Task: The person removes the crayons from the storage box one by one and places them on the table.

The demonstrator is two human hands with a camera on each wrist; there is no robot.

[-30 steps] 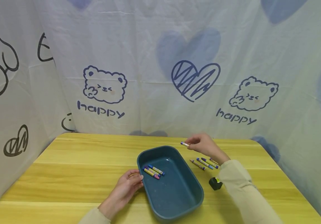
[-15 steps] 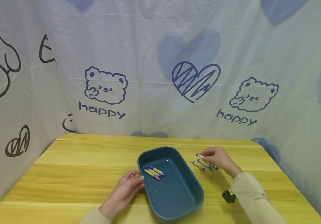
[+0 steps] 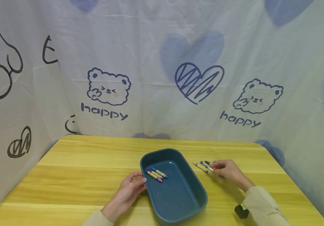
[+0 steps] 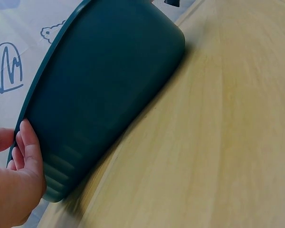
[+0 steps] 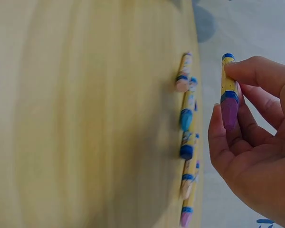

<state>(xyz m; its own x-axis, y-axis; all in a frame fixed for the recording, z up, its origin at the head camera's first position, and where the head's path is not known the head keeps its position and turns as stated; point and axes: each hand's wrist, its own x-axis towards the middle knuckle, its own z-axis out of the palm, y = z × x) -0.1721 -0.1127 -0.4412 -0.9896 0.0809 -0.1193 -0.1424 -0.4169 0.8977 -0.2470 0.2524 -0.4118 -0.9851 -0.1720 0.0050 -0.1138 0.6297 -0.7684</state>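
My left hand (image 3: 128,191) grips the left rim of a dark teal plastic bin (image 3: 176,201); in the left wrist view its fingers lie along the bin's outer wall (image 4: 99,71). Inside the bin, near its left wall, lie several crayons (image 3: 156,174). My right hand (image 3: 229,172) is over the table to the right of the bin. Between its thumb and fingers it pinches a purple crayon (image 5: 229,99) with a yellow wrapper and blue bands. More crayons lie under and beside that hand, among them a pale one (image 3: 201,168) and a blue one (image 5: 186,111).
The wood-grain table (image 3: 80,175) runs back to a pale curtain (image 3: 150,62) printed with bears and hearts. A small black block (image 3: 241,212) sits at the right cuff.
My right hand, holding the crayon, has moved right and toward me, from beyond the bin's far right corner down to the loose crayons. My left hand has stayed at the bin's rim.
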